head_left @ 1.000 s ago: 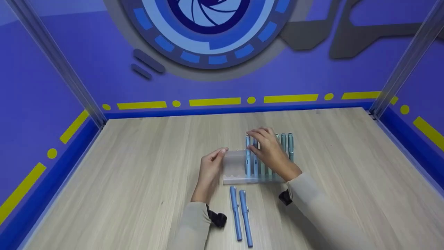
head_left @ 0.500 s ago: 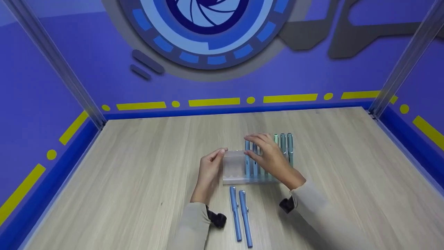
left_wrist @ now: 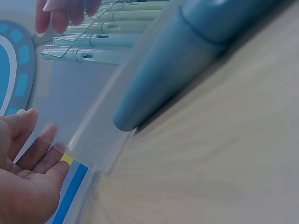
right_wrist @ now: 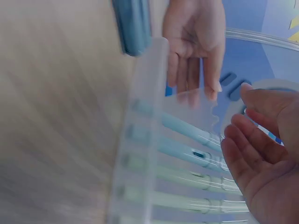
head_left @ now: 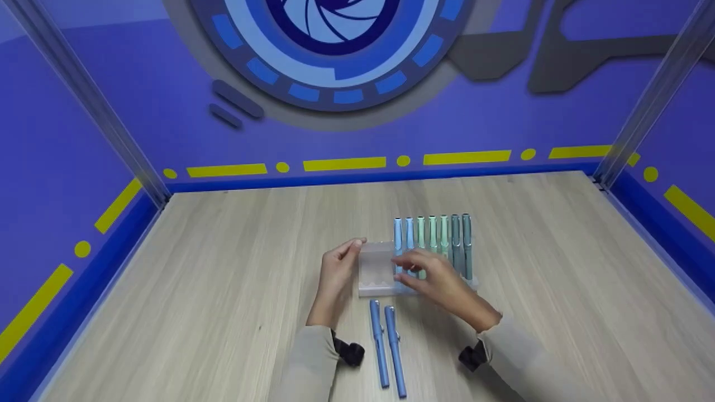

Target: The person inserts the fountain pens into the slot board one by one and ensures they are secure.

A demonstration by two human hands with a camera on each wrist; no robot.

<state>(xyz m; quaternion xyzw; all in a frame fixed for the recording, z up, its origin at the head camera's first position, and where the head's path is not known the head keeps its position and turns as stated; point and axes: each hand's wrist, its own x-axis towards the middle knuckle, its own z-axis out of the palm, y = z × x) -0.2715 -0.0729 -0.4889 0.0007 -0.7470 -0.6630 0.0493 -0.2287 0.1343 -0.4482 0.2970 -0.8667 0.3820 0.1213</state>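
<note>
A clear plastic pen stand (head_left: 376, 269) is upright on the table. My left hand (head_left: 337, 276) pinches its upper left corner, the fingers showing behind the see-through panel in the left wrist view. In the stand's right part lean two light blue pens (head_left: 397, 228), three light green pens (head_left: 432, 226) and two dark green pens (head_left: 467, 231). My right hand (head_left: 441, 282) hovers in front of the light blue pens, fingers loosely bent and thumb apart, with nothing between them. Two darker blue pens (head_left: 395, 349) lie side by side on the table before the stand.
The wooden table (head_left: 234, 268) reaches back to a blue wall (head_left: 313, 142) with yellow marks. Metal posts (head_left: 106, 106) stand at the back corners. A black wrist strap (head_left: 351, 354) sits at the left sleeve, another strap (head_left: 472, 356) at the right.
My right hand has come down from the pens' top ends to their lower half, uncovering the caps. The left hand and the two lying pens have stayed in place.
</note>
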